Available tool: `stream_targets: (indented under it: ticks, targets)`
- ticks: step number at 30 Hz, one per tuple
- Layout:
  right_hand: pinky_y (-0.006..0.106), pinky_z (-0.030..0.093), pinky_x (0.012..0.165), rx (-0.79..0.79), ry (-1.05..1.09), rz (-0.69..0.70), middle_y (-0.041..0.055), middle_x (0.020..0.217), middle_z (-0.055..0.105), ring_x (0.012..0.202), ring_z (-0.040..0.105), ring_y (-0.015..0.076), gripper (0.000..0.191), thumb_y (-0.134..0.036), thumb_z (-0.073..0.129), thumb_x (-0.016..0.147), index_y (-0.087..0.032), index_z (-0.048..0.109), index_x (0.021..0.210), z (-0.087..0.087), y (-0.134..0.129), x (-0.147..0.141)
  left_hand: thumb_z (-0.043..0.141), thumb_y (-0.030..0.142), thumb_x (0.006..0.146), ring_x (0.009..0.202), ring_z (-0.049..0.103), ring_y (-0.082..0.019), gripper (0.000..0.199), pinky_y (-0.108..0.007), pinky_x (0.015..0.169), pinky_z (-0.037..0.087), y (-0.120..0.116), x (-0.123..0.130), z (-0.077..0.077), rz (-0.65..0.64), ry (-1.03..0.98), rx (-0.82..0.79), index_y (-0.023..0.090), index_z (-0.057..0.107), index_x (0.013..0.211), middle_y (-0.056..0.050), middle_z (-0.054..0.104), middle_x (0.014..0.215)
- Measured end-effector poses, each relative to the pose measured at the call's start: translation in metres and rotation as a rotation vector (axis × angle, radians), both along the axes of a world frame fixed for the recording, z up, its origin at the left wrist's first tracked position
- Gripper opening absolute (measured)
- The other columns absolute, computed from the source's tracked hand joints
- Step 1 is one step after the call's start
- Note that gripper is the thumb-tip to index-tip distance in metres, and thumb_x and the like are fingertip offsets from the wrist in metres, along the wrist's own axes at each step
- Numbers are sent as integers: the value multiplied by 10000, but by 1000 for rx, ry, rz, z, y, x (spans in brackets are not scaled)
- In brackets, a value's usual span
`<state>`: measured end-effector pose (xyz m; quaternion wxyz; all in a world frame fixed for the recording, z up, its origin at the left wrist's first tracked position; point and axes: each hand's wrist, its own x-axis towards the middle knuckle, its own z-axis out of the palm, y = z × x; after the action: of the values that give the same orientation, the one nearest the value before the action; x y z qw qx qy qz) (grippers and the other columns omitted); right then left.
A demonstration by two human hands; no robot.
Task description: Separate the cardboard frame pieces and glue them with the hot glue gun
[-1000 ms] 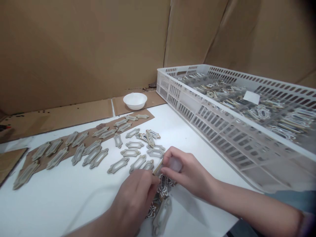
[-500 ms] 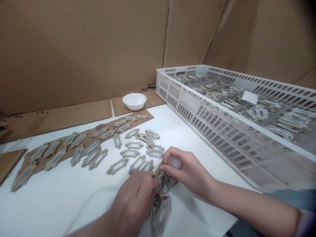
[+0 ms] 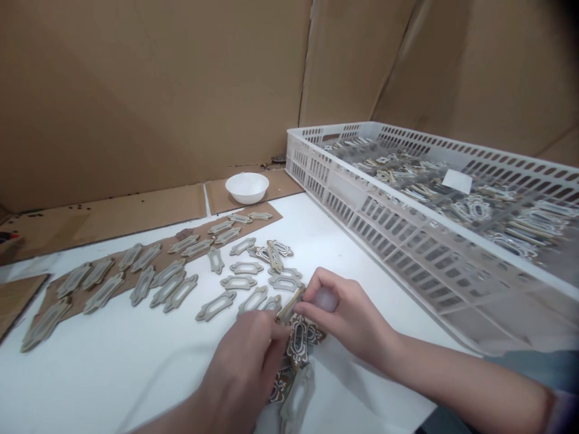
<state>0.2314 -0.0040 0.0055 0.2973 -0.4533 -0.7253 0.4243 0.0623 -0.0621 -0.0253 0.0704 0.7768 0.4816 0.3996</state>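
Narrow frame [image 3: 291, 304] seen nearly edge-on, tilted, just above the table between the two hands. Right hand [image 3: 344, 316]: thumb and forefinger narrowed, pinching the frame's far end; a pale, roundish thing [image 3: 324, 299] sits in the curl of the same fingers, identity unclear. Left hand [image 3: 246, 361]: fingers curled close at the frame's near end, tips partly hidden behind the knuckles; cannot tell whether they grip it.

Directly below: dark patterned frames [image 3: 297, 342] with white scrollwork, overlapping in a small heap; plain grey frame [image 3: 297, 398] lies at the heap's near end. Beyond the hands, more plain frames [image 3: 239, 282] lie loose on the white tabletop [image 3: 335, 235], near a second patterned cluster [image 3: 274, 255].

Leftward, a cardboard strip [image 3: 128, 279] bears many plain frames, some overhanging its edge. White bowl [image 3: 247, 190] stands on cardboard past the strip's far end. To the right, a white slotted crate [image 3: 351, 191] holds many frames; white card [image 3: 458, 181] rests on top of them. Cardboard wall [image 3: 158, 90] behind everything.
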Motion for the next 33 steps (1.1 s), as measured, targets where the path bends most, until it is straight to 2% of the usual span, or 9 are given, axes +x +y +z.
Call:
stream_targets:
  ticks: [3, 7, 11, 15, 18, 20, 25, 29, 33]
  targets:
    - [217, 379, 560, -21, -11, -61, -28, 635, 546, 591, 494, 101, 138, -245, 599, 701, -182, 481, 668, 4, 5, 1, 472, 146, 778, 631, 553, -95, 84, -169, 481, 460, 2, 0, 5, 92, -113, -189, 193, 432, 722, 5, 569, 708]
    - [243, 392, 626, -69, -18, -28, -27, 652, 560, 651, 525, 122, 117, -240, 592, 708, -193, 539, 800, 7, 12, 2, 488, 223, 775, 594, 547, -92, 109, -134, 391, 441, 5, 0, 12, 94, -253, -351, 201, 429, 686, 15, 554, 651]
    - [238, 402, 602, -38, -88, 4, -29, 632, 556, 601, 516, 111, 100, -248, 583, 719, -195, 569, 803, 6, 12, 3, 492, 243, 772, 540, 512, -80, 127, -136, 381, 435, 8, 0, 13, 98, -311, -381, 200, 438, 666, 19, 522, 612]
    - [236, 411, 562, 113, -138, 83, -21, 627, 569, 548, 501, 104, 186, -256, 548, 753, -184, 538, 925, 0, 7, 4, 507, 264, 770, 544, 508, -81, 120, -171, 442, 457, 10, -3, 9, 119, -361, -410, 201, 448, 687, 20, 509, 616]
    - [243, 426, 597, 213, -171, 121, 13, 728, 609, 629, 541, 119, 176, -233, 531, 765, -178, 533, 932, -5, 7, 5, 496, 272, 779, 538, 502, -81, 120, -168, 422, 440, 12, -5, 5, 100, -392, -435, 203, 444, 695, 17, 501, 616]
    - [250, 435, 643, 226, -181, 125, 30, 808, 627, 707, 567, 134, 157, -218, 534, 762, -183, 542, 915, -6, 8, 4, 483, 271, 786, 525, 495, -80, 119, -172, 423, 436, 13, -4, 5, 81, -378, -428, 203, 440, 699, 19, 501, 604]
    - [284, 433, 697, 188, -236, -2, 50, 862, 643, 772, 586, 172, 147, -236, 531, 757, -194, 561, 895, -2, 21, 6, 446, 290, 805, 596, 537, -99, 81, -189, 473, 465, 17, -5, 11, 85, -390, -436, 212, 458, 788, -3, 555, 676]
    - [296, 416, 638, 193, -344, -148, 41, 721, 627, 674, 571, 179, 153, -249, 481, 769, -181, 553, 885, -2, 38, 14, 421, 322, 812, 603, 530, -107, 118, -179, 441, 447, 21, -11, 15, 148, -411, -455, 214, 462, 787, -6, 546, 671]
    - [280, 380, 567, 172, -449, -199, 44, 650, 591, 625, 543, 185, 168, -258, 469, 747, -168, 579, 837, -12, 54, 21, 414, 319, 812, 611, 518, -115, 127, -186, 441, 421, 24, -17, 19, 210, -340, -446, 209, 462, 771, -2, 535, 665]
